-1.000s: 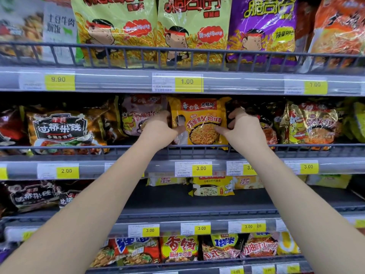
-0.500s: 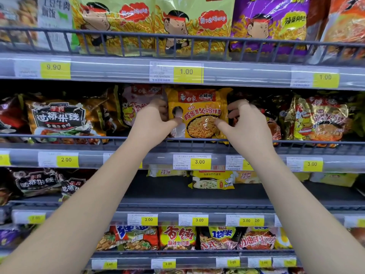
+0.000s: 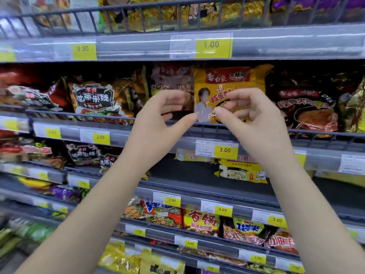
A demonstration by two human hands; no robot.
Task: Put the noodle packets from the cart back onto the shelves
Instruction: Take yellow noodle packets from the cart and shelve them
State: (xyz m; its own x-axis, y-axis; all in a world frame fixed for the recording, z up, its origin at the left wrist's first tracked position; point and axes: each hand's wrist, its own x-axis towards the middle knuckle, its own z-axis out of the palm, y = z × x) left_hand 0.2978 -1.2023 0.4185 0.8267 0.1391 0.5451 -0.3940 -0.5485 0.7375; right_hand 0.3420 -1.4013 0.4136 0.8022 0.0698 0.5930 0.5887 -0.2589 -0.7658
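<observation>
Noodle packet: yellow noodle packet (image 3: 229, 80) stands upright on the middle shelf (image 3: 197, 144), front facing out, behind the wire rail (image 3: 98, 115); its lower part is hidden by the hands.
Packet neighbours: pinkish packet (image 3: 171, 78) just beside it on the left, dark red-and-black packet (image 3: 308, 107) just beside it on the right.
Left hand: left hand (image 3: 158, 115) is raised in front of the shelf, left of the yellow packet. Fingers loosely curled, thumb stretched toward the other hand, nothing in it.
Right hand: right hand (image 3: 250, 115) is in front of the yellow packet's lower half. Fingers loosely curled, thumb pointing left, nothing pinched. Can't tell if the fingertips touch the wrapper.
Hands together: thumb tips near each other, small gap between, at rail height.
Price tags: yellow 3.00 tag (image 3: 225, 150) on the shelf edge right under the packet; 2.00 tag (image 3: 100, 137) further left; 1.00 tag (image 3: 211, 45) on the shelf above.
Left of shelf: orange packet with a black label (image 3: 92, 97), leaning against the rail.
Shelf below: flat yellow packet (image 3: 243, 173) lying near the front, mostly bare dark board beside it.
Lower shelves: mixed red, yellow and orange packets, edges of the picture blurred.
Cart: out of the picture.
</observation>
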